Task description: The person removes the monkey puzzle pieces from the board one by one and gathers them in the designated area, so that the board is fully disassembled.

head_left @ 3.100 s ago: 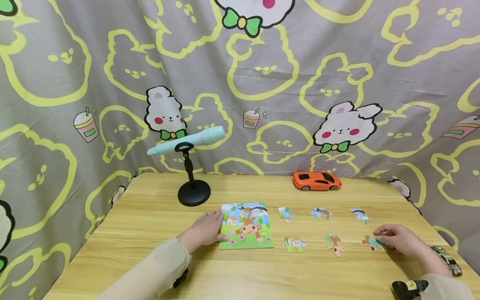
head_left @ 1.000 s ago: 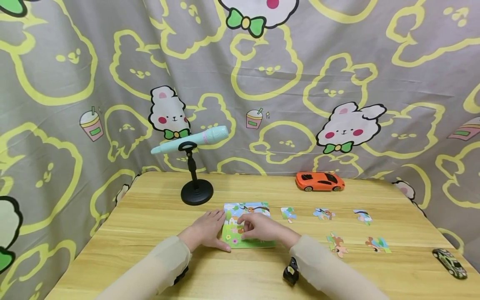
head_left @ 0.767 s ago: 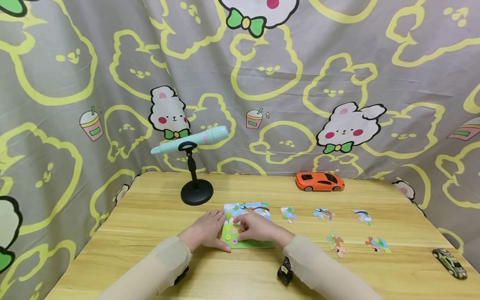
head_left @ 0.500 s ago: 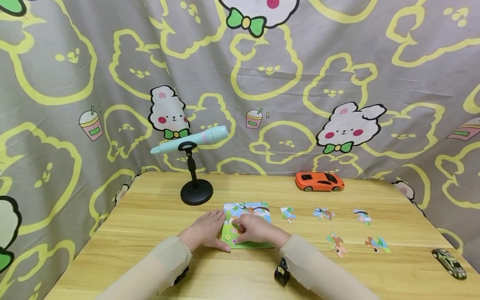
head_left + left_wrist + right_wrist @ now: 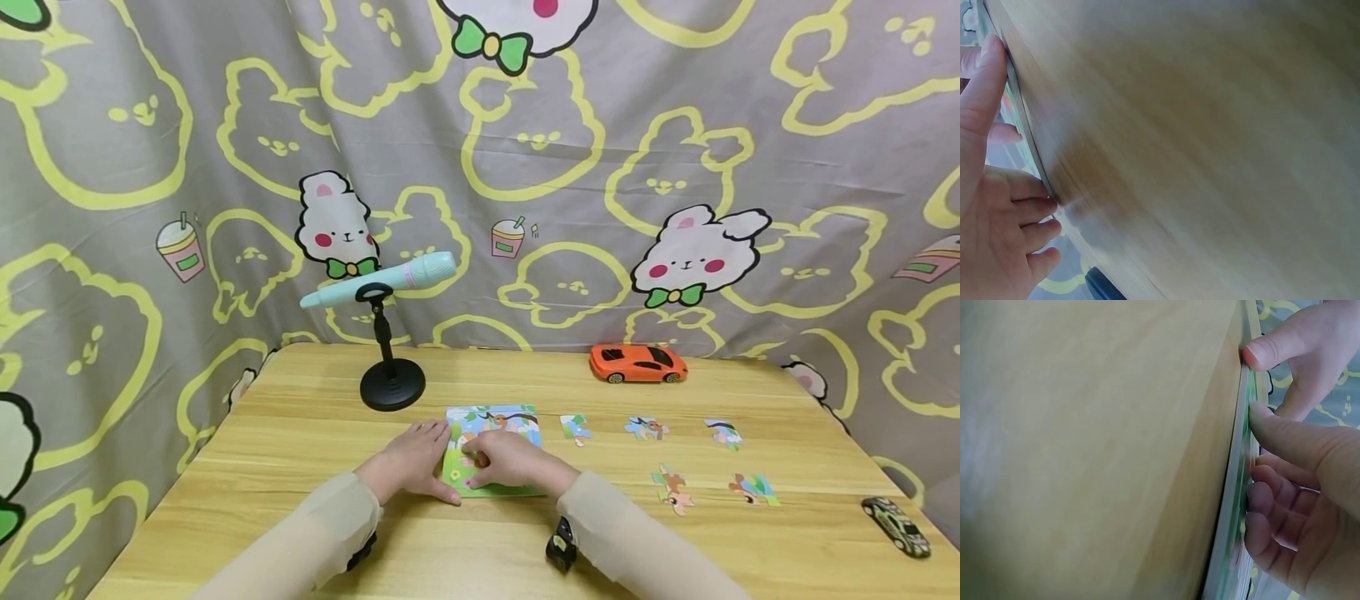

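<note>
one puzzle board (image 5: 491, 417), five loose pieces (image 5: 647, 428)

from the left, one pale-blue microphone (image 5: 382, 279) tilts on one black stand (image 5: 393, 385). the left hand (image 5: 408, 458), thumb spread from its fingers, touches the left edge of the puzzle board, flat near the table's middle. the right hand (image 5: 508, 458) rests on the board, thumb and forefinger apart. rightward, three pieces lie behind two; beyond them sits one orange car (image 5: 637, 363), and at far right one camouflage car (image 5: 896, 527). the table (image 5: 315, 533) is wood-grained; a grey curtain (image 5: 420, 75) with yellow outlines hangs behind.
</note>
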Available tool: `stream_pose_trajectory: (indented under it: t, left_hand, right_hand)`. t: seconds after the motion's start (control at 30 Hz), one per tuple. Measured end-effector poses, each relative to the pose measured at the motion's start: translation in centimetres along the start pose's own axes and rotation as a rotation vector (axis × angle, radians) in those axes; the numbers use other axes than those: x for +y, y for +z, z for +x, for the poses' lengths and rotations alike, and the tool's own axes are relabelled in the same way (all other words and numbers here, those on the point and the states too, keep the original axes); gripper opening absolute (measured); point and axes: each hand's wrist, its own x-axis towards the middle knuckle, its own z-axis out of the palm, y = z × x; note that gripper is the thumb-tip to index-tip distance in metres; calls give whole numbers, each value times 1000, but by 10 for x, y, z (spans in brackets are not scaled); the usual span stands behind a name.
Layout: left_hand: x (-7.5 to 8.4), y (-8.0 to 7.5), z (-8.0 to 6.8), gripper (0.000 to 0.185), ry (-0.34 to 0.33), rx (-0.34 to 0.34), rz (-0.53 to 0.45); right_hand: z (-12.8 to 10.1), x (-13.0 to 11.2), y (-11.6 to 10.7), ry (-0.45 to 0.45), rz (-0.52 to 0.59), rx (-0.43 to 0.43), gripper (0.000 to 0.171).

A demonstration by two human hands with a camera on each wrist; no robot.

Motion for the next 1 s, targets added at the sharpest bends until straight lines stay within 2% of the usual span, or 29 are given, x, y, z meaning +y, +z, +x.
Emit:
stream_pose_trajectory:
  t: [0.33, 0.47, 0.7, 1.0]
  left_hand:
    - [1, -1, -2, 108, -4, 4, -13]
    - [0, -1, -1, 108, -7, 1, -10]
    - [1, -1, -1, 108, -7, -4, -11]
    - [0, 0, -1, 109, -5, 2, -23]
  right_hand:
    - [-1, 2, 1, -27, 43, 40, 45]
    - [-2, 7, 2, -48, 131, 56, 40]
    - [-3, 11, 3, -81, 288, 66, 22]
    - [-6, 13, 3, -109, 428, 81, 21]
